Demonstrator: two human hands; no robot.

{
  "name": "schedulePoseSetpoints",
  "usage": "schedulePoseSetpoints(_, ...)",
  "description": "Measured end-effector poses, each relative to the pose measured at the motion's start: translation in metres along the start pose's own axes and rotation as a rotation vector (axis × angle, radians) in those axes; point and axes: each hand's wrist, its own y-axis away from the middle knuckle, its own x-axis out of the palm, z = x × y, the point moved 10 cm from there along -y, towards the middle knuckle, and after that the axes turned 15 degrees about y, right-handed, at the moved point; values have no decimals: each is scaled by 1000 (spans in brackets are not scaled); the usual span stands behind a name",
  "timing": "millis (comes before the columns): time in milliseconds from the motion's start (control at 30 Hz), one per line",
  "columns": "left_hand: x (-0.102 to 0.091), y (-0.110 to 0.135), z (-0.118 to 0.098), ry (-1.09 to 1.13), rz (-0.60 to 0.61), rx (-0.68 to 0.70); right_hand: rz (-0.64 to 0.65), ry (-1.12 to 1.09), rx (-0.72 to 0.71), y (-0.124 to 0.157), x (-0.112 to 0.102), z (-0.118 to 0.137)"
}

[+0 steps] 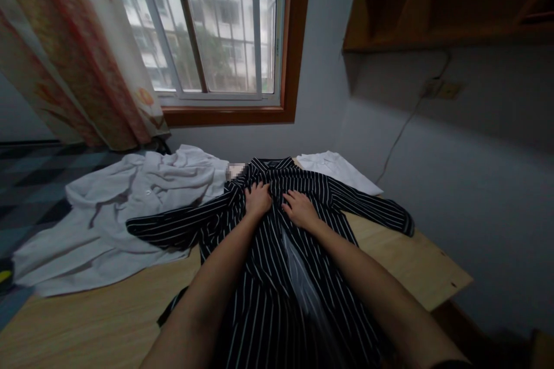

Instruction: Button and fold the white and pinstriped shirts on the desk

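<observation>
Shirt (264, 288) lies spread — chest (277, 180) under left hand (258, 200) and right hand (302, 210).

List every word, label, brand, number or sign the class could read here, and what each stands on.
None can be read.
Window frame: tiny marks, too small to read.
Striped shirt: no lettering to make out, even inside the collar.
Pale patch by the collar: pixelated, so unreadable.

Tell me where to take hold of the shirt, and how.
Probably the front edges of the shirt, pinched from above, reaching in from the near side: it lies front up, collar toward the wall, and a gap parts the edges lower down.
</observation>
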Motion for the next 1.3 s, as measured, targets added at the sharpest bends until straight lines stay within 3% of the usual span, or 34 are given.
schedulePoseSetpoints(100, -8, 0, -2, 117, 32, -6, -55, -124, 5, 1, -8, -5)
schedulePoseSetpoints(200, -20, 21, -9, 185, 81, 59, -97, -261, -18, 21, -22, -7)
schedulePoseSetpoints(300, -35, 71, -32, 207, 234, 283, -42, -302, -111, 62, -36, 2)
schedulePoseSetpoints(433, -45, 167, -51, 100, 647, 538, 167, -312, -238, 135, -53, 17)
schedulePoseSetpoints(533, -58, 218, -50, 54, 798, 591, 354, -368, -172, 181, -62, 15)
schedulePoseSetpoints(600, -61, 238, -48, -2, 829, 590, 455, -465, -96, 203, -65, 13)
schedulePoseSetpoints(700, -63, 249, -49, -104, 758, 567, 559, -552, -23, 225, -65, 13)
schedulePoseSetpoints(800, -67, 259, -60, -160, 677, 576, 575, -429, -8, 236, -63, 14)
schedulePoseSetpoints(967, -61, 284, -71, -135, 763, 568, 604, -272, -150, 244, -61, 32)
schedulePoseSetpoints(1100, -43, 301, -68, -192, 878, 564, 598, -244, -151, 242, -58, 34)
schedulePoseSetpoints(1200, -36, 307, -64, -112, 879, 468, 579, -271, -145, 241, -55, 33)
schedulePoseSetpoints(1300, -44, 307, -67, 44, 826, 332, 538, -337, -150, 241, -59, 32)
